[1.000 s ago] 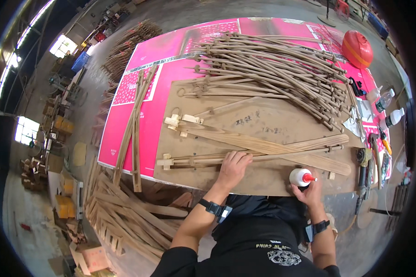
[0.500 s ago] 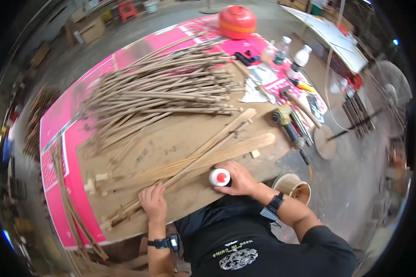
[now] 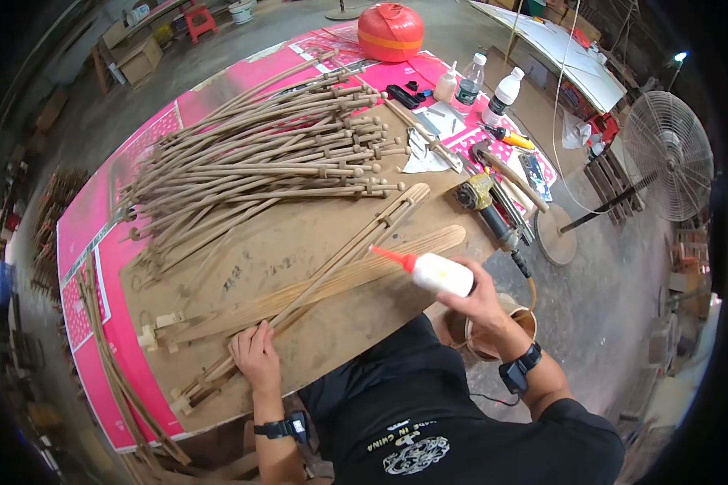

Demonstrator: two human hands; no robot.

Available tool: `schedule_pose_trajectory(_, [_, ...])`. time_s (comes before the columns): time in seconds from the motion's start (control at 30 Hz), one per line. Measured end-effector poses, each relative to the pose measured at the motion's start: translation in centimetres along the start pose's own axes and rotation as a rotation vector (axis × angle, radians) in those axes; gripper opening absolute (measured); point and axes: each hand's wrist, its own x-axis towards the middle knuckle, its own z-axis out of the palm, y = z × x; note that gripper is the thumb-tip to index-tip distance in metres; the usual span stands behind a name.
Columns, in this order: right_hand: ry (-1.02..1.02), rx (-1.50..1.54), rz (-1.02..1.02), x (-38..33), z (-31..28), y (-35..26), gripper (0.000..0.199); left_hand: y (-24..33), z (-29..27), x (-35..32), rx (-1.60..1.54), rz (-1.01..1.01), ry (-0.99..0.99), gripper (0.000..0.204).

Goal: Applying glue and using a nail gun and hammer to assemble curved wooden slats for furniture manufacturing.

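Observation:
My right hand (image 3: 479, 301) is closed around a white glue bottle (image 3: 442, 276) with a long red nozzle, held tilted above the table so the tip points left. Under that tip runs a flat wooden slat (image 3: 429, 245) with a rounded right end. A thin wooden rod (image 3: 319, 284) lies diagonally across the slat. My left hand (image 3: 256, 354) has its fingers bent over the rod's lower part, close to the table's near edge. Small pale wooden blocks (image 3: 148, 337) sit at the slat's left end.
A large pile of knobbed wooden sticks (image 3: 275, 153) covers the table's far side. At right lie a power drill (image 3: 489, 212), a hammer (image 3: 510, 174) and several bottles (image 3: 469, 81). A bucket (image 3: 522, 322) stands below the edge, and a fan (image 3: 669, 158) farther right.
My right hand has lifted the glue bottle and moved it right, tipping it so its red nozzle now points left. My left hand stays on the rod. The whole view has shifted slightly.

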Motion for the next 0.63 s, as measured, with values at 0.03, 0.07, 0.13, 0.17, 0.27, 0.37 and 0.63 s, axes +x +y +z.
schedule_pose_trajectory(0.03, [0.056,-0.019,0.005,0.4,-0.7,-0.3,0.067,0.0,0.0,0.0,0.000,-0.002,0.024,0.023])
schedule_pose_trajectory(0.07, [0.088,0.063,0.033,0.7,-1.1,-0.5,0.068,0.1,0.0,0.1,-0.008,-0.006,0.019,0.024])
schedule_pose_trajectory(0.13, [0.113,0.023,-0.047,1.1,-1.9,-1.0,0.069,0.1,-0.1,0.1,-0.017,-0.009,0.012,0.024])
schedule_pose_trajectory(0.17, [0.175,-0.025,-0.094,1.2,-2.2,-1.2,0.069,0.2,-0.2,0.1,-0.001,0.008,0.012,0.024])
schedule_pose_trajectory(0.27, [0.260,-0.124,-0.164,2.1,-2.4,-1.4,0.071,0.3,-0.3,0.0,0.029,0.021,0.007,0.024])
schedule_pose_trajectory(0.37, [0.300,-0.197,-0.193,2.6,-2.7,-1.8,0.073,0.1,-0.4,-0.2,0.039,0.017,0.003,0.025])
schedule_pose_trajectory(0.63, [0.274,-0.279,-0.281,4.4,-1.6,-1.9,0.076,-0.1,-0.1,-0.2,-0.023,-0.002,0.035,0.028])
